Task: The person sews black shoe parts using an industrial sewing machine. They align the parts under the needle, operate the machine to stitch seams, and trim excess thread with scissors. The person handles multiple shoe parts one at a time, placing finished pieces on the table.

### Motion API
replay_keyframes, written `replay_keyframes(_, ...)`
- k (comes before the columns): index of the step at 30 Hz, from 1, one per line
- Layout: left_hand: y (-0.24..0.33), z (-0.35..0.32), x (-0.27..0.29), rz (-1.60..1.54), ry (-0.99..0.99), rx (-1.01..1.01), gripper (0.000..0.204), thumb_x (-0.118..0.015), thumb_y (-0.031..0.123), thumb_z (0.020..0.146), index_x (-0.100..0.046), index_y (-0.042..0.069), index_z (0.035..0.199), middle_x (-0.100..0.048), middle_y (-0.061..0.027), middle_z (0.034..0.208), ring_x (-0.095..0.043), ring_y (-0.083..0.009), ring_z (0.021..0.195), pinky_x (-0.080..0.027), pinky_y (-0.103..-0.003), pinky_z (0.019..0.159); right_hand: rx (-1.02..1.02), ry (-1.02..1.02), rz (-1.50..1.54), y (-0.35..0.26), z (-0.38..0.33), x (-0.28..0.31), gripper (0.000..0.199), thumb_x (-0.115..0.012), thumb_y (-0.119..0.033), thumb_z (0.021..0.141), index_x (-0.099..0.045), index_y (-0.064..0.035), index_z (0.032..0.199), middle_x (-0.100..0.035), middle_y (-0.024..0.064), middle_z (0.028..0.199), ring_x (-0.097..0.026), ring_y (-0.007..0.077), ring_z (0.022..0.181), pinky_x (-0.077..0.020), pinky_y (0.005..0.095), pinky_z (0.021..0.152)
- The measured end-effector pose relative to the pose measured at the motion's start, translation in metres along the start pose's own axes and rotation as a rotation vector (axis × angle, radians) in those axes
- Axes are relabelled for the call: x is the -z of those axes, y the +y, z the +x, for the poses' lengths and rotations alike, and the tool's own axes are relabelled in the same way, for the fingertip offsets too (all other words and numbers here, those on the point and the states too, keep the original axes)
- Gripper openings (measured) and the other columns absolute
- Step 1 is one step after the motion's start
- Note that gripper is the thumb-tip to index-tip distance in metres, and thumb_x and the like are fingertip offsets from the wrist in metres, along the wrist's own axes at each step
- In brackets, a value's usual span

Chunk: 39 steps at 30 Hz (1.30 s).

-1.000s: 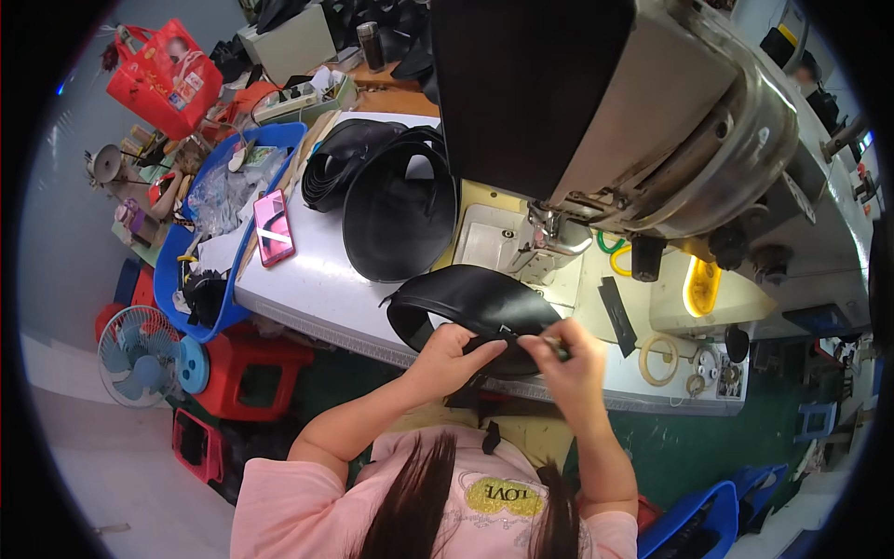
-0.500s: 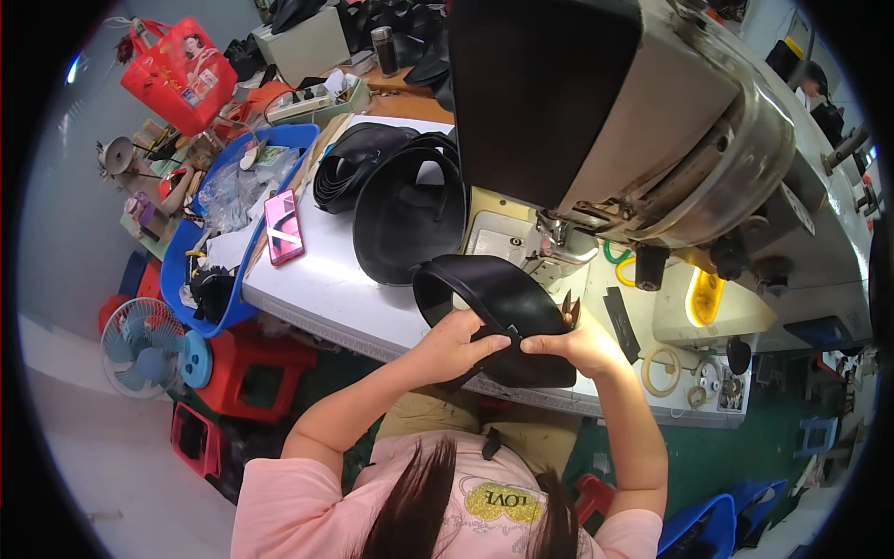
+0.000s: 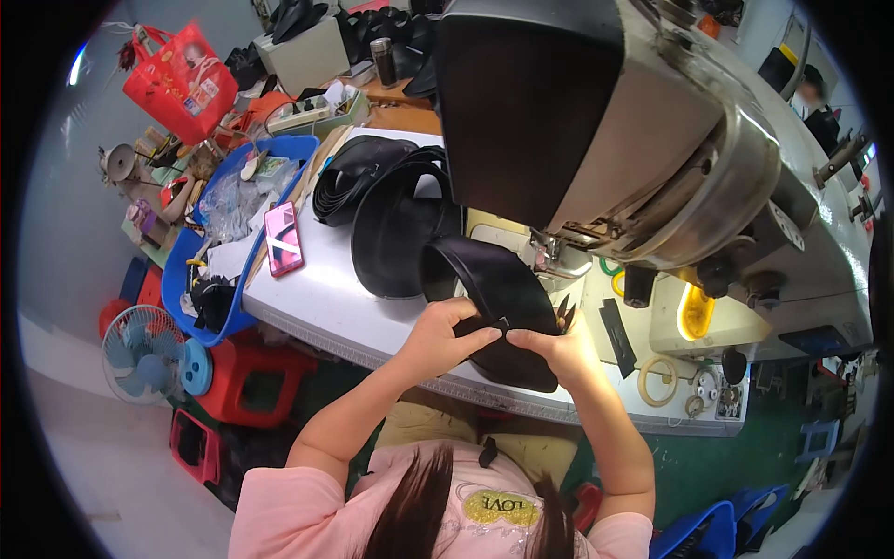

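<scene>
Between my hands is a curved black leather-like piece [image 3: 498,279], bent into a loop above the table's front edge. My left hand [image 3: 442,337] pinches its near edge, thumb pointing right. From the other side my right hand [image 3: 551,349] grips the same edge, and the two thumb tips almost meet at a small light spot. Small dark pointed snips [image 3: 564,313] stick up from my right hand. Just beyond stands the sewing machine [image 3: 559,252], its needle area lit. Similar curved black pieces [image 3: 396,233] rest on the table to the left.
A pink phone [image 3: 284,239] lies on the white table [image 3: 317,303], beside a blue basket [image 3: 172,284] of plastic bags and scraps. Right of the machine's needle are a black strip [image 3: 616,335] and a tan ring [image 3: 657,382]. A red stool [image 3: 233,391] and a fan [image 3: 140,359] stand at left.
The looped black piece has tilted and shifted slightly in my hands, which stay pinched on its edge. The whole view has shifted a little.
</scene>
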<state>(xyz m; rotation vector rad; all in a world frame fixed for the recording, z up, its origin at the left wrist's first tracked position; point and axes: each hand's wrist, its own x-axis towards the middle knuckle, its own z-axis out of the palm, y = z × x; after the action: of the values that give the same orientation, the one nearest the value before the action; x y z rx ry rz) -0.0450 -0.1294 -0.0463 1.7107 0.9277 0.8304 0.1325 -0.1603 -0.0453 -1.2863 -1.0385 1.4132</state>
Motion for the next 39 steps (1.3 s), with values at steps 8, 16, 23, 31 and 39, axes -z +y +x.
replay_keyframes(8,0.003,0.03,0.001,-0.059,-0.096,0.113,0.021,-0.064,0.013,0.07,-0.061,-0.002,0.085,-0.062,-0.0077,0.077,-0.056,-0.0114,0.071,-0.043,-0.025,0.067,-0.144,0.125,-0.108,-0.008,0.011,0.017,0.034,-0.068,-0.002,0.061,-0.057,0.0007,0.093,-0.061,0.0065,0.08,-0.058,0.0143,0.069,-0.0474,0.0265,0.067)
replay_keyframes(16,0.008,0.073,0.003,-0.258,-0.242,0.174,0.019,-0.065,0.01,0.069,-0.061,-0.004,0.082,-0.06,-0.0044,0.072,-0.053,-0.0098,0.068,-0.042,-0.023,0.064,-0.005,0.188,0.164,-0.006,-0.007,0.029,0.045,-0.067,-0.022,0.071,-0.05,0.002,0.106,-0.057,0.0121,0.096,-0.055,0.0192,0.087,-0.0444,0.0301,0.077)
replay_keyframes(23,0.033,0.119,0.016,-0.188,-0.378,0.292,0.04,-0.068,0.0,0.063,-0.056,0.001,0.101,-0.058,-0.0085,0.097,-0.053,-0.0152,0.089,-0.041,-0.026,0.082,0.017,0.309,0.514,0.0,0.004,0.014,0.042,-0.068,-0.014,0.071,-0.048,0.0022,0.105,-0.056,0.0109,0.091,-0.056,0.0173,0.076,-0.0477,0.0259,0.065)
replay_keyframes(31,0.057,0.122,0.021,-0.046,-0.365,0.162,0.034,-0.068,0.0,0.064,-0.058,0.002,0.097,-0.059,-0.0073,0.09,-0.054,-0.0148,0.086,-0.044,-0.026,0.079,0.038,0.328,0.471,0.01,0.008,0.01,0.026,-0.059,-0.008,0.076,-0.048,-0.0009,0.098,-0.057,0.0104,0.086,-0.059,0.0184,0.074,-0.0513,0.0307,0.065)
replay_keyframes(39,0.061,0.13,0.024,-0.028,-0.389,0.141,0.034,-0.068,0.0,0.064,-0.058,0.002,0.097,-0.059,-0.0072,0.089,-0.054,-0.0147,0.085,-0.044,-0.026,0.079,0.216,0.395,0.488,0.018,0.014,0.005,0.028,-0.061,-0.008,0.075,-0.046,-0.0016,0.099,-0.056,0.0097,0.085,-0.059,0.0181,0.075,-0.051,0.0308,0.066)
